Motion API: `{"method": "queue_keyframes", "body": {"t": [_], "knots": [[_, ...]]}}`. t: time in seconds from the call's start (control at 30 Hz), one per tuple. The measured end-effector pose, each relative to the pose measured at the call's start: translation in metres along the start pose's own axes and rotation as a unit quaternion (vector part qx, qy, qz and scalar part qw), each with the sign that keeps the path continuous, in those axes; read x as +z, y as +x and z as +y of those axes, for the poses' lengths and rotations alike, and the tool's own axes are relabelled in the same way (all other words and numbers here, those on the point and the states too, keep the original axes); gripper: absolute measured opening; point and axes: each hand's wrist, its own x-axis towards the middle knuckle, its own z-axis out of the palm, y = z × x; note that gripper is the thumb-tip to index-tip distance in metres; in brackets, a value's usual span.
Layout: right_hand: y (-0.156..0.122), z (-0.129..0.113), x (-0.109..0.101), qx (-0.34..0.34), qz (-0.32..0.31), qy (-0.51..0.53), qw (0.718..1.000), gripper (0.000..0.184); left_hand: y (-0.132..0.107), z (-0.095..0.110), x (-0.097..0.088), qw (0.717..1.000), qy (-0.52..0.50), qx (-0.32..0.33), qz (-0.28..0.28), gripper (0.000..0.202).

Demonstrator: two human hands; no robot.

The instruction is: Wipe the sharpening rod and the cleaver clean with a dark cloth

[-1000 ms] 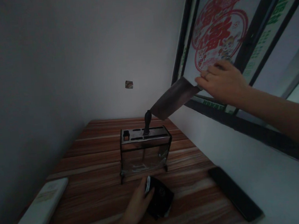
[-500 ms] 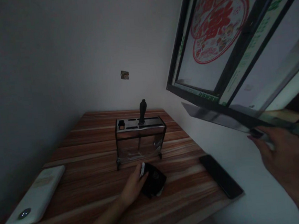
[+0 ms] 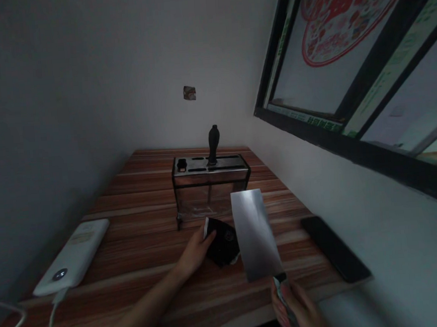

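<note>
My right hand [image 3: 296, 308] grips the handle of a broad steel cleaver [image 3: 255, 233] at the bottom edge, its flat blade pointing away from me above the wooden table [image 3: 140, 225]. Beside the blade, my left hand [image 3: 195, 251] rests on a small black object [image 3: 220, 241] lying on the table, fingers closed on its edge. Behind them stands a metal and glass knife block [image 3: 211, 189] with one dark-handled knife [image 3: 213, 145] upright in a slot.
A white power bank [image 3: 72, 255] with a cable lies at the table's left. A black phone [image 3: 334, 247] lies near the right edge by the white wall. A dark-framed window [image 3: 337, 134] with a red paper decoration hangs at the upper right.
My right hand has swung the cleaver from high near the window, out to the right, then down to the table's near edge. The left hand stayed on the black object.
</note>
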Motion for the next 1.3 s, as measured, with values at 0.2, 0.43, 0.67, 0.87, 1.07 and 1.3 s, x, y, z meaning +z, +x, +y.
{"method": "queue_keyframes", "body": {"t": [0.2,0.43,0.67,0.87,1.07,1.3], "knots": [[-0.005,0.005,0.006,0.024,-0.059,0.036,0.997,0.040,0.001,0.003,-0.006,0.999,-0.029,-0.021,0.025,0.042],[-0.011,-0.001,0.014,0.001,-0.040,-0.034,0.999,0.039,-0.005,0.016,-0.004,0.996,-0.038,0.009,0.074,0.049],[-0.009,-0.010,0.021,-0.022,-0.050,-0.009,0.998,0.034,-0.012,0.031,-0.001,0.992,-0.104,-0.015,0.066,0.041],[0.002,-0.018,0.015,-0.024,-0.056,-0.044,0.997,0.033,-0.018,0.036,-0.006,0.985,-0.081,0.055,0.146,0.022],[0.009,-0.010,0.011,-0.035,-0.053,-0.066,0.996,0.037,-0.032,0.043,-0.007,0.931,0.019,0.254,0.260,0.015],[0.009,-0.016,0.019,0.000,-0.060,-0.104,0.993,0.037,-0.039,0.045,-0.009,0.880,0.099,0.464,0.033,0.013]]}}
